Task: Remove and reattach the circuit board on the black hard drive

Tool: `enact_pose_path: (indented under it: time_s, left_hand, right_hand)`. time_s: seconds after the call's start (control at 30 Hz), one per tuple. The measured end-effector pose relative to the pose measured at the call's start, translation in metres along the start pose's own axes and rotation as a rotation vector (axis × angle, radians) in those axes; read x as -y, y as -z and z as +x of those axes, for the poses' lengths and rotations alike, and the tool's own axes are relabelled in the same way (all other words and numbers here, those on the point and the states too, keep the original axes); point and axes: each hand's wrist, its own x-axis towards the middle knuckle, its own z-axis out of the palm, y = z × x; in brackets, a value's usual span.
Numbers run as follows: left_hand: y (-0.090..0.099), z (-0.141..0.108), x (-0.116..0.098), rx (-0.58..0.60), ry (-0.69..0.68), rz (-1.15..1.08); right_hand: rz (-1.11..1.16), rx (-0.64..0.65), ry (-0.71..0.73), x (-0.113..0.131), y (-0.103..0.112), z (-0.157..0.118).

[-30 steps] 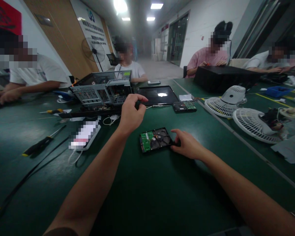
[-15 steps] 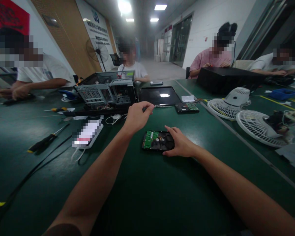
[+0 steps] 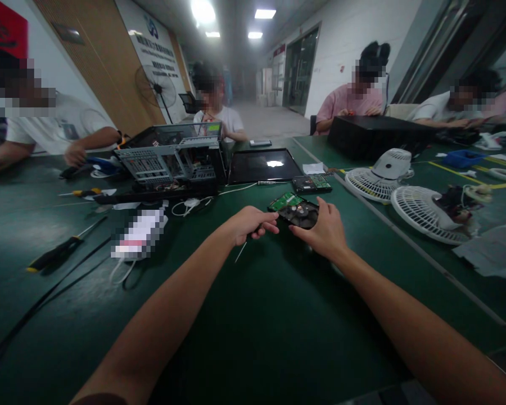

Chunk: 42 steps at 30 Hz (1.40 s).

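The drive is in front of the person, over the green worktop, and looks tipped. It has a green board at its left end and black metal at the other. Clock places start from it.

The right hand holds the drive's right end, fingers spread wide, thumb on the near side. The left hand has its fingers mostly curled around a thin tool, whose metal tip sticks out down and left. One finger points at the drive; I can't tell if it touches.

At 10 o'clock is the big metal case, open, with dark parts and wires in it. A shiny black panel lies flat at 11 o'clock, just beside it. Another drive, the back drive, lies at 1 o'clock. The black box is at 2 o'clock; its inside is hidden. Between 2 and 3 o'clock, far off, is a blue tray; what it holds is too small to tell. The phone is at 9 o'clock.
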Motion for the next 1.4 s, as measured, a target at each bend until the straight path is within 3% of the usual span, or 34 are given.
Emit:
enact_pose_path:
  time_s: [0.07, 0.17, 0.3, 0.5, 0.6, 0.7, 0.77, 0.87, 0.97, 1.1, 1.27, 1.4]
  left_hand:
    - [-0.007, 0.004, 0.009, 0.081, 0.031, -0.056]
    - [-0.015, 0.009, 0.02, 0.223, -0.043, -0.237]
    - [-0.022, 0.014, 0.03, 0.211, -0.184, -0.476]
    - [-0.023, 0.02, 0.038, 0.172, -0.204, -0.533]
    - [-0.018, 0.021, 0.038, 0.174, -0.218, -0.533]
    - [-0.013, 0.022, 0.038, 0.191, -0.218, -0.527]
    - [-0.012, 0.021, 0.037, 0.207, -0.217, -0.52]
    - [-0.012, 0.019, 0.035, 0.238, -0.238, -0.506]
    - [-0.012, 0.016, 0.033, 0.251, -0.255, -0.481]
    - [-0.012, 0.012, 0.031, 0.245, -0.216, -0.457]
    - [-0.015, 0.01, 0.027, 0.211, -0.219, -0.436]
    - [-0.01, 0.012, 0.022, 0.068, -0.26, -0.171]
  right_hand:
    - [0.022, -0.04, -0.024, 0.003, 0.005, 0.0]
    - [0.065, -0.073, -0.018, 0.011, 0.009, -0.003]
    - [0.091, -0.073, 0.004, 0.023, 0.008, -0.009]
    - [0.126, -0.028, -0.052, 0.032, 0.007, -0.017]
    - [0.308, -0.009, -0.135, 0.023, 0.007, -0.01]
    - [0.68, 0.04, -0.348, 0.005, 0.005, 0.004]
    - [0.856, 0.198, -0.44, -0.003, 0.005, 0.01]
    - [0.903, 0.533, -0.354, -0.004, 0.007, 0.01]
    - [0.905, 0.704, -0.213, 0.007, 0.013, 0.001]
    - [0.846, 0.69, -0.11, 0.018, 0.022, -0.006]
    - [0.859, 0.674, -0.105, 0.019, 0.025, -0.007]
    - [0.956, 0.638, -0.156, 0.018, 0.028, 0.0]
